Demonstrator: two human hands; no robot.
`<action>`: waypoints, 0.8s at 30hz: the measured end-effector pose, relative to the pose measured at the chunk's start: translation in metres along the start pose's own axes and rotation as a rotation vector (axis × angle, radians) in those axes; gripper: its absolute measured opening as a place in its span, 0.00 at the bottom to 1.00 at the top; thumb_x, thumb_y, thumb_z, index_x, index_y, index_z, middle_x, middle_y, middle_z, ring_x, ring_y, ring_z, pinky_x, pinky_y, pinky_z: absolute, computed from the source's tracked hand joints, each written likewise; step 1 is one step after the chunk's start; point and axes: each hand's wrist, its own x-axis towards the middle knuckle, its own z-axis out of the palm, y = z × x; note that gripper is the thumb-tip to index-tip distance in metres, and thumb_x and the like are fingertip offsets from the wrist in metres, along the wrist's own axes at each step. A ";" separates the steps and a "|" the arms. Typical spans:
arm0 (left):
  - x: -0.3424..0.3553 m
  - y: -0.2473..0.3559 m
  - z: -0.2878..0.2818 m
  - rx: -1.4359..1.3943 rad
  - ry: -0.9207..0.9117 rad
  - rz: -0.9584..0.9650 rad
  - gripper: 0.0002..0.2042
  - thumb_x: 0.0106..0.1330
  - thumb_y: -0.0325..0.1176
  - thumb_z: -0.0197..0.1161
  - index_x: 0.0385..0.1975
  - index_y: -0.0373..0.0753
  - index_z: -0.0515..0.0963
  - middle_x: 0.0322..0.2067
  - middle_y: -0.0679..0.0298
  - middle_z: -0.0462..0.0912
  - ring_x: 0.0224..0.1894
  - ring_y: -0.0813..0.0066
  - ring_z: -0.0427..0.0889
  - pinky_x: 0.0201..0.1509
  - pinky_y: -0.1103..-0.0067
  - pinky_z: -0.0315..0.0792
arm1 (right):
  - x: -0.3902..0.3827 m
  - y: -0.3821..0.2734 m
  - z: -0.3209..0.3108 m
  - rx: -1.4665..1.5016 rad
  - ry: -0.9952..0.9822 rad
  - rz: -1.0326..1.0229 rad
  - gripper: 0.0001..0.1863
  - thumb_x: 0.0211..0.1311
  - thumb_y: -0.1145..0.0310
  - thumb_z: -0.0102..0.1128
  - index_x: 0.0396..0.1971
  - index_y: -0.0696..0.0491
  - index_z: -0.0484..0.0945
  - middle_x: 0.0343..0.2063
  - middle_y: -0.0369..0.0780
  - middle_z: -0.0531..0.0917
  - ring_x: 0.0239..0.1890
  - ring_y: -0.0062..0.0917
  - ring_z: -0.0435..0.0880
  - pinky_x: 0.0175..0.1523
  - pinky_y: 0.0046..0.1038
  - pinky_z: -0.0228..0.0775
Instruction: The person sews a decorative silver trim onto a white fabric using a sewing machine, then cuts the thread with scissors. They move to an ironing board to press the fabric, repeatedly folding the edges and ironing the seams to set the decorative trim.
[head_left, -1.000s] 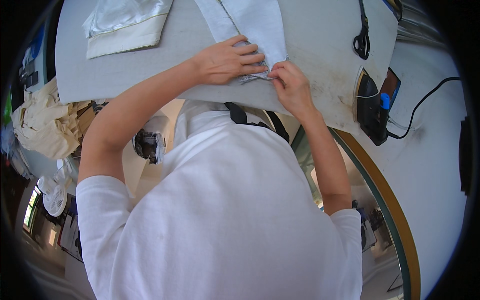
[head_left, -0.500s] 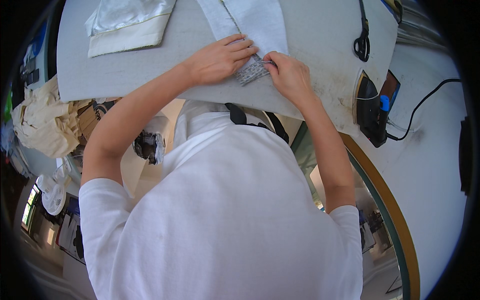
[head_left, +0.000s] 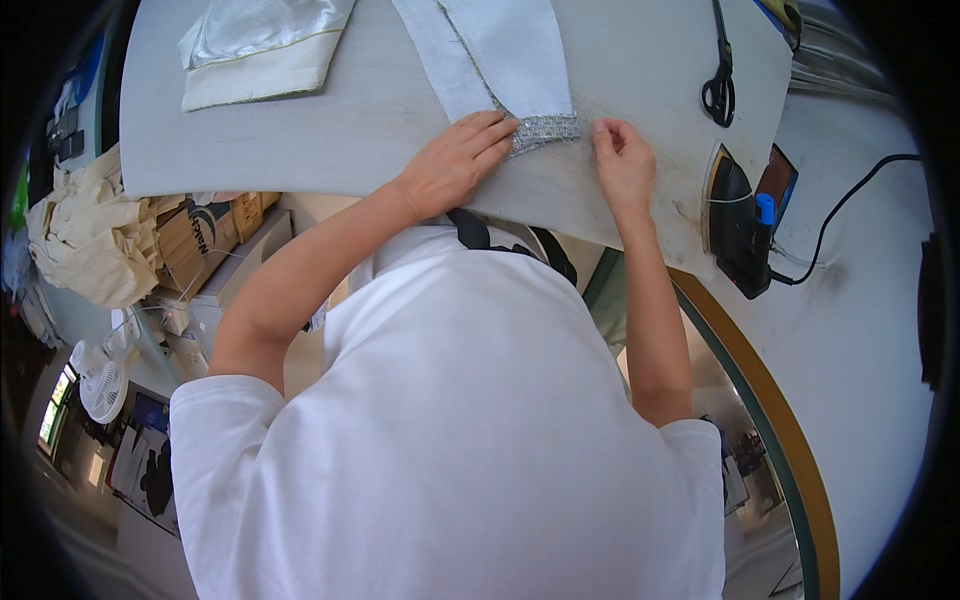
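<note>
A white cloth panel (head_left: pixel 505 55) with a dark seam line lies at the far middle of the table. Along its near end runs a grey tweed-like strip (head_left: pixel 550 128) with a frayed edge. My left hand (head_left: pixel 455 165) rests on the strip's left part with fingers stretched out, hiding some of it. Just past the strip's right end is my right hand (head_left: pixel 625 165), apart from the cloth. Its thumb and fingers are drawn together in a pinch; whether something fine is between them cannot be made out.
Another white, satiny cloth piece (head_left: pixel 260 65) lies at the far left of the table (head_left: pixel 230 150). To the right are black scissors (head_left: pixel 719 95) and an iron (head_left: pixel 735 215) with a black cord. Crumpled cream fabric (head_left: pixel 90 235) and a cardboard box (head_left: pixel 205 240) sit left of the table.
My right hand has let go of the grey strip and moved right. The strip, bunched before, now lies flatter across the panel's end. My left hand has shifted slightly nearer.
</note>
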 end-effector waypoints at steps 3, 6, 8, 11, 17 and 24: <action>0.003 0.009 0.002 -0.013 0.008 -0.076 0.23 0.53 0.18 0.63 0.53 0.30 0.75 0.60 0.52 0.76 0.64 0.50 0.72 0.70 0.62 0.68 | 0.003 0.018 0.004 0.307 -0.203 0.103 0.15 0.69 0.65 0.62 0.49 0.58 0.81 0.28 0.36 0.86 0.27 0.16 0.82 0.33 0.23 0.73; 0.008 0.017 0.014 -0.034 0.119 -0.141 0.22 0.55 0.19 0.65 0.53 0.31 0.76 0.57 0.53 0.78 0.61 0.51 0.73 0.70 0.61 0.68 | 0.003 0.025 0.010 0.386 -0.245 -0.017 0.15 0.68 0.64 0.64 0.49 0.57 0.82 0.29 0.36 0.87 0.27 0.16 0.82 0.33 0.24 0.74; 0.009 0.024 0.024 0.027 0.190 -0.176 0.21 0.56 0.19 0.65 0.52 0.31 0.76 0.54 0.54 0.79 0.59 0.51 0.75 0.69 0.60 0.69 | 0.000 0.024 0.014 0.216 -0.207 -0.140 0.16 0.66 0.64 0.65 0.49 0.56 0.82 0.30 0.36 0.87 0.27 0.19 0.83 0.33 0.26 0.75; 0.009 0.028 0.039 0.137 0.289 -0.181 0.22 0.50 0.22 0.66 0.49 0.30 0.78 0.53 0.53 0.79 0.56 0.53 0.76 0.70 0.58 0.68 | 0.001 0.019 0.022 -0.226 -0.039 -0.373 0.16 0.61 0.63 0.66 0.47 0.54 0.81 0.31 0.39 0.87 0.28 0.27 0.86 0.34 0.30 0.77; 0.006 0.032 0.050 0.199 0.373 -0.164 0.17 0.52 0.20 0.65 0.44 0.29 0.81 0.50 0.53 0.82 0.54 0.52 0.80 0.68 0.57 0.71 | 0.014 0.030 0.032 -0.368 0.204 -0.604 0.13 0.57 0.65 0.63 0.41 0.53 0.82 0.30 0.44 0.86 0.30 0.41 0.86 0.35 0.39 0.77; 0.014 0.044 0.056 0.245 0.312 -0.141 0.17 0.52 0.21 0.66 0.43 0.30 0.81 0.52 0.54 0.83 0.55 0.56 0.81 0.68 0.56 0.71 | 0.014 0.031 0.017 -0.200 0.321 -0.645 0.08 0.52 0.72 0.63 0.33 0.53 0.79 0.21 0.40 0.81 0.25 0.40 0.83 0.34 0.41 0.74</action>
